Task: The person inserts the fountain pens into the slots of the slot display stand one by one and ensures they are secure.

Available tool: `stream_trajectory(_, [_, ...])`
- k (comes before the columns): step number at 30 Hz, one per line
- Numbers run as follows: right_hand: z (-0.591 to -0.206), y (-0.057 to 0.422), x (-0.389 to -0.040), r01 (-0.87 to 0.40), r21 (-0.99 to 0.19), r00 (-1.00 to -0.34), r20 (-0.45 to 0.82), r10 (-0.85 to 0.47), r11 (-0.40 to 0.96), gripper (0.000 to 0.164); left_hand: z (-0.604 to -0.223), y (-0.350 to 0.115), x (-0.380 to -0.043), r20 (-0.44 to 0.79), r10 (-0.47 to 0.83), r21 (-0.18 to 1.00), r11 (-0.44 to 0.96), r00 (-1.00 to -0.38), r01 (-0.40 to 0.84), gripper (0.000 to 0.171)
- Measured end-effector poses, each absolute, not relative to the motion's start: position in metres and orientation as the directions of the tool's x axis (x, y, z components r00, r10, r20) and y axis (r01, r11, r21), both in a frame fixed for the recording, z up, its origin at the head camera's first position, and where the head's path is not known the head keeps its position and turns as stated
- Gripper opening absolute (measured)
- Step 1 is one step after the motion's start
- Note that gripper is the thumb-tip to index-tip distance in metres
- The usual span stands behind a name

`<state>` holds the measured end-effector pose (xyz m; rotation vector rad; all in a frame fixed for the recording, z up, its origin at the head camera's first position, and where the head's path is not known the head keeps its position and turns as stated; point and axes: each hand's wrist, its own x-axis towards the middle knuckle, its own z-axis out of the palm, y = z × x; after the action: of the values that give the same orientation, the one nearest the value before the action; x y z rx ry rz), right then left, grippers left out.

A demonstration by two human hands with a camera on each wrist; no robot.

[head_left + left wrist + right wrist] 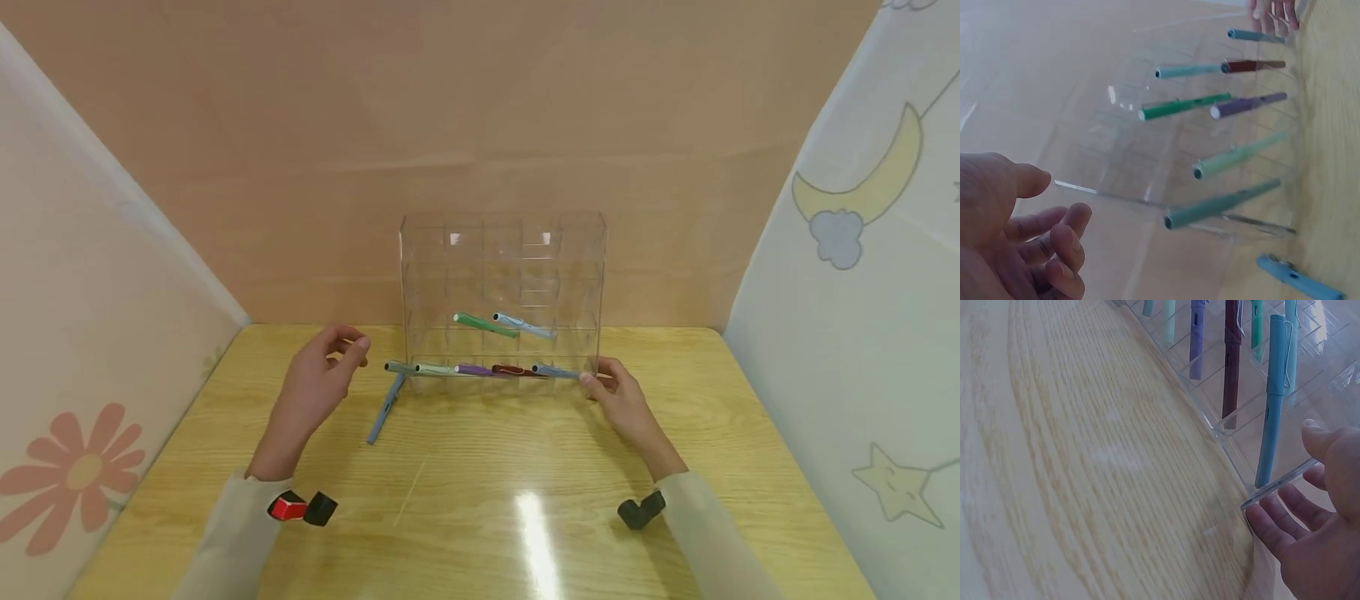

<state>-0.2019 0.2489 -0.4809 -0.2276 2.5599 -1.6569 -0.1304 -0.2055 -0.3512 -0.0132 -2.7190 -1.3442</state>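
Note:
A clear acrylic pen rack [502,267] stands upright at the back of the table, its front divided into square compartments. Its lowest row holds a grey-green pen [1222,205], a pale green pen [1235,157], a purple pen [1247,106], a dark red pen [1231,369] and a blue pen [1272,400]. One row higher are a green pen [483,325] and a light blue pen [523,324]. My right hand [626,404] grips the rack's lower right edge between thumb and fingers. Left of the rack, my left hand [318,375] hovers with loosely bent fingers, holding nothing.
Another blue pen [386,410] lies slanted on the wooden table [465,500], by the rack's lower left corner. A brown backdrop [480,100] rises behind the rack. Printed white panels [840,350] flank both sides.

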Motion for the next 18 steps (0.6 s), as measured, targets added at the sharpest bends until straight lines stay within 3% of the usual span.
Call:
stream_trajectory(11, [-0.479,0.247,-0.203,-0.069,-0.920,-0.986,0.005,-0.165,0.386,0.066,-0.413,-0.234,-0.146,0.023,-0.098,0.776,0.630,-0.995,-0.044,0.050])
stream_trajectory(18, [-0.482,0.248,-0.202,-0.063,-0.911,-0.988,0.000,-0.153,0.408,0.066,-0.448,-0.230,-0.165,-0.037,-0.064,0.773,0.630,-0.997,-0.070,0.046])
